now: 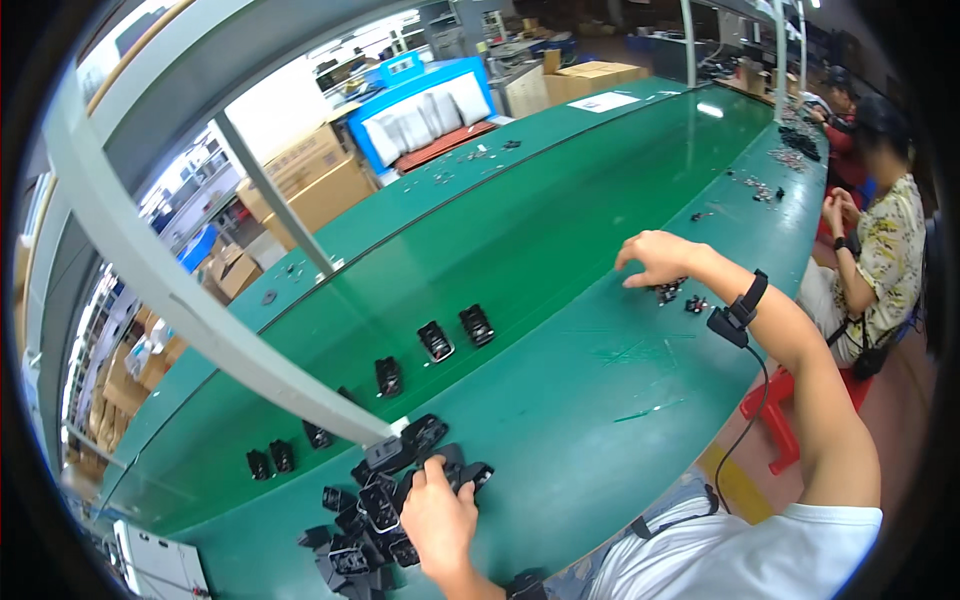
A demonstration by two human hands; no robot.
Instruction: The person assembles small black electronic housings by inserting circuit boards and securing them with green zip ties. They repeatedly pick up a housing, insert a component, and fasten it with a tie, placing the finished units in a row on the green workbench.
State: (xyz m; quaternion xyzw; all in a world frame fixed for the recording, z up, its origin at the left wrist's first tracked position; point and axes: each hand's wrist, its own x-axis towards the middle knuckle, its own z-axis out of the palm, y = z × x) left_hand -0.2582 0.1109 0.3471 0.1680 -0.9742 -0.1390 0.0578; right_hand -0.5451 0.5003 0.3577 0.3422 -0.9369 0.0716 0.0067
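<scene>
Dozens of small black plastic parts [370, 515], blocky housings with pale metal showing on some faces, lie heaped at the lower left of the frame on the green workbench [560, 400]. More of the same parts sit singly or in pairs along the darker green belt [480, 240] that runs diagonally through the middle of the frame, among them a pair [456, 334] near the centre. A smaller scatter of tiny dark pieces [672, 292] lies right of centre on the bench.

Brown cardboard cartons [315, 180] are stacked at the upper left behind the belt, with more [590, 78] at the top centre. A blue machine [425, 110] with a pale flap curtain stands at the upper middle. A flat white sheet [604, 101] rests on the far end of the bench; its marks are too small to tell.

The left hand [438, 520], at the bottom centre, rests on the near edge of the heap with fingers curled down onto the parts, seemingly gripping one, though the grip is hidden beneath the hand. The right hand [658, 258], right of centre, is spread loosely with fingertips bent down onto the small scatter, pinching among the pieces; I cannot tell if it holds one. A black band [748, 298] with a cable circles that wrist. Another person [880, 250] in a patterned shirt sits at the right edge.
</scene>
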